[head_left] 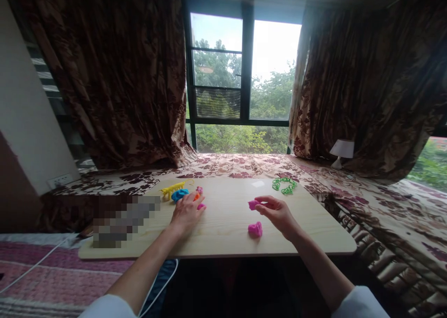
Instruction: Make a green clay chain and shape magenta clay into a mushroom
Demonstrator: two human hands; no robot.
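One pink piece (253, 205): in right hand (279, 212) | pink lump (255, 229): near it

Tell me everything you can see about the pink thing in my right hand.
The pink thing is small, bright magenta and uneven in outline; its material and finer parts are too small to make out. The thumb and fingers of your right hand pinch its right side, partly hiding it, while the rest juts leftward. Whether it touches the table beneath is unclear.

left hand (187, 213): palm down, low | right hand (278, 214): pinching, turned inward | forearms (145, 267): bare, converging forward
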